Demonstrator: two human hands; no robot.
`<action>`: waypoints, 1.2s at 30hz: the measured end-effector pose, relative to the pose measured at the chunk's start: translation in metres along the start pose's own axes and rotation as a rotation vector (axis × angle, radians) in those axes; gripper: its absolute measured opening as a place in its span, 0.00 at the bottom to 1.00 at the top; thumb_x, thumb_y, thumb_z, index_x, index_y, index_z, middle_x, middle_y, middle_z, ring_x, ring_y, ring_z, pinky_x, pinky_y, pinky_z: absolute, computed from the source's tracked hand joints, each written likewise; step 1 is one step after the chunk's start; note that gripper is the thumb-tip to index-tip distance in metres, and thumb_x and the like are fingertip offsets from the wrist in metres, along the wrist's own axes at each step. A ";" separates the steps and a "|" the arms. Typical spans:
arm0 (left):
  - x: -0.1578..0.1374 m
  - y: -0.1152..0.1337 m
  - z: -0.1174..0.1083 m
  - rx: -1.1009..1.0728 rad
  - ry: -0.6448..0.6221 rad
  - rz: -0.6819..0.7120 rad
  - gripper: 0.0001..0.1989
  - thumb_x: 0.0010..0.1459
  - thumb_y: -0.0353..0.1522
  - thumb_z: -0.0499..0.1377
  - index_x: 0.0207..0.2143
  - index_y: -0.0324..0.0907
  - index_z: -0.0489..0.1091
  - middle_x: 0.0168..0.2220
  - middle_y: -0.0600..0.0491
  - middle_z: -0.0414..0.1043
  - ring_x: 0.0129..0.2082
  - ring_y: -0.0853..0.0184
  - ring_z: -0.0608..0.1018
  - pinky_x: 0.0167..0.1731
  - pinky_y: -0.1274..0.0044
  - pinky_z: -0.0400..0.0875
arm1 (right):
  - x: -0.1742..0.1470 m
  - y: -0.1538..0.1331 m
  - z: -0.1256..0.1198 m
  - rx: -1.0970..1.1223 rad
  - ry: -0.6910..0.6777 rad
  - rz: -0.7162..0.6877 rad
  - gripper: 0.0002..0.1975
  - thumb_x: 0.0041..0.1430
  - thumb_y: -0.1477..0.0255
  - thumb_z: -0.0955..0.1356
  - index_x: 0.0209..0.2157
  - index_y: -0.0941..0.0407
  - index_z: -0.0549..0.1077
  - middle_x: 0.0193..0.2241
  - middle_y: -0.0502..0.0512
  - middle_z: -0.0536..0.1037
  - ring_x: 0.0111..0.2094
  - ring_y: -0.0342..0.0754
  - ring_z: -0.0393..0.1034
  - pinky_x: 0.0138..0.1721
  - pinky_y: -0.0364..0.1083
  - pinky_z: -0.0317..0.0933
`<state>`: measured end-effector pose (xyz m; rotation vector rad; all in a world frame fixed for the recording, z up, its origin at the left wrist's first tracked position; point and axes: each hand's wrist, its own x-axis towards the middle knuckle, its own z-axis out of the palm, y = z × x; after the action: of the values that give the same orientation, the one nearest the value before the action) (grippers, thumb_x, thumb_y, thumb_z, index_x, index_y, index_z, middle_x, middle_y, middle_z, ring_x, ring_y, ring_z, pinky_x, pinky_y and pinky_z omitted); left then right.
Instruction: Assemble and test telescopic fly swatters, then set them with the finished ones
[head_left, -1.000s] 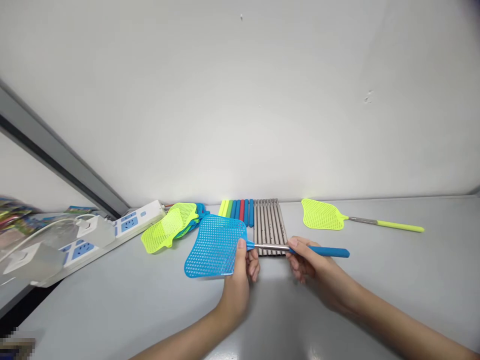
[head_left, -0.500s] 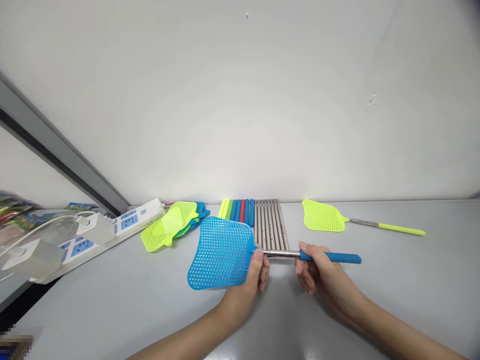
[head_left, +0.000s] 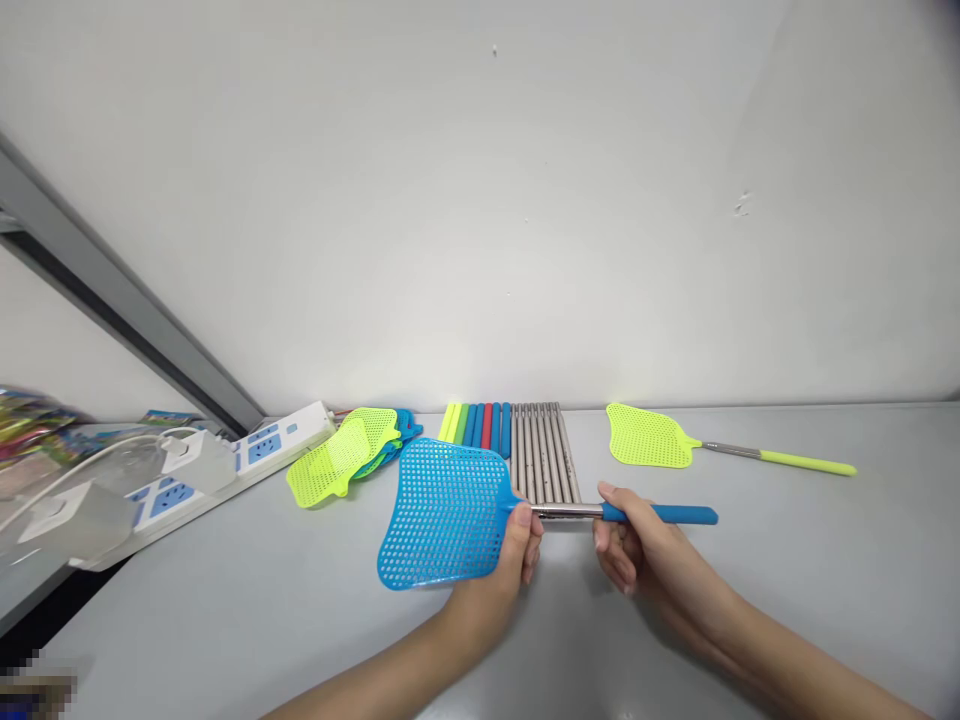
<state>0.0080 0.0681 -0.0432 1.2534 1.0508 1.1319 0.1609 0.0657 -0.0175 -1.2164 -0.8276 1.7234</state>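
One pale wall (head_left: 525,220) rises behind a gray tabletop (head_left: 247,610). At its left edge runs a white power strip (head_left: 300,430) with adapters plugged in. A blue fly swatter (head_left: 446,515), assembled from head, metal shaft and handle, is held above the tabletop, head toward the left, handle toward the right. A yellow-green swatter (head_left: 651,437) lies farther back on the right. Loose mesh heads (head_left: 330,465), yellow-green over blue, overlap near the power strip.

The left hand (head_left: 506,560) pinches the blue swatter where head meets shaft: thumb on top, fingers curled underneath, the mesh lying beyond the thumb. The right hand (head_left: 652,545) pinches the handle's shaft end, thumb above, the lower fingers loosely curled; the handle's tail extends past that hand. Behind the shaft, metal rods (head_left: 544,455) lie side by side, adjoining a row of smaller colored sleeves (head_left: 486,428).
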 end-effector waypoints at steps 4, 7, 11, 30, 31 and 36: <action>-0.002 0.001 0.001 0.053 0.026 -0.028 0.15 0.55 0.43 0.48 0.24 0.41 0.59 0.15 0.61 0.55 0.14 0.75 0.60 0.16 0.82 0.54 | 0.001 0.003 0.001 0.094 0.018 0.099 0.23 0.53 0.59 0.59 0.13 0.59 0.65 0.07 0.45 0.55 0.12 0.37 0.50 0.18 0.39 0.46; -0.003 0.000 0.001 0.058 0.024 -0.036 0.15 0.54 0.43 0.48 0.24 0.41 0.59 0.16 0.61 0.55 0.15 0.75 0.59 0.16 0.82 0.54 | 0.002 0.004 0.002 0.120 0.012 0.110 0.23 0.53 0.60 0.59 0.13 0.59 0.65 0.07 0.45 0.54 0.12 0.37 0.49 0.18 0.39 0.45; -0.002 -0.003 0.001 0.050 0.022 -0.036 0.15 0.56 0.42 0.47 0.24 0.41 0.59 0.15 0.61 0.54 0.15 0.75 0.59 0.17 0.81 0.54 | 0.002 0.004 0.002 0.120 0.008 0.115 0.23 0.53 0.60 0.59 0.13 0.59 0.65 0.07 0.45 0.55 0.13 0.37 0.50 0.19 0.39 0.46; 0.002 -0.001 0.005 -0.026 0.018 -0.113 0.21 0.56 0.46 0.44 0.21 0.40 0.61 0.13 0.60 0.54 0.15 0.74 0.60 0.21 0.80 0.56 | 0.008 0.017 -0.006 0.184 -0.070 0.065 0.20 0.53 0.58 0.59 0.20 0.58 0.68 0.16 0.49 0.65 0.18 0.40 0.55 0.24 0.42 0.50; 0.002 0.000 0.005 -0.032 0.011 -0.122 0.21 0.56 0.46 0.44 0.21 0.40 0.61 0.13 0.60 0.55 0.16 0.73 0.60 0.21 0.80 0.57 | 0.009 0.017 -0.007 0.189 -0.074 0.062 0.19 0.54 0.59 0.59 0.21 0.58 0.69 0.17 0.50 0.66 0.18 0.40 0.55 0.25 0.42 0.51; 0.001 0.001 0.005 0.005 0.001 -0.114 0.24 0.56 0.47 0.42 0.19 0.40 0.63 0.13 0.58 0.58 0.17 0.72 0.62 0.22 0.80 0.57 | 0.009 0.018 -0.007 0.182 -0.073 0.035 0.18 0.54 0.61 0.60 0.22 0.59 0.69 0.20 0.52 0.68 0.20 0.41 0.57 0.26 0.43 0.52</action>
<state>0.0133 0.0687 -0.0417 1.1820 1.1127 1.0435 0.1612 0.0668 -0.0385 -1.0575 -0.6783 1.8380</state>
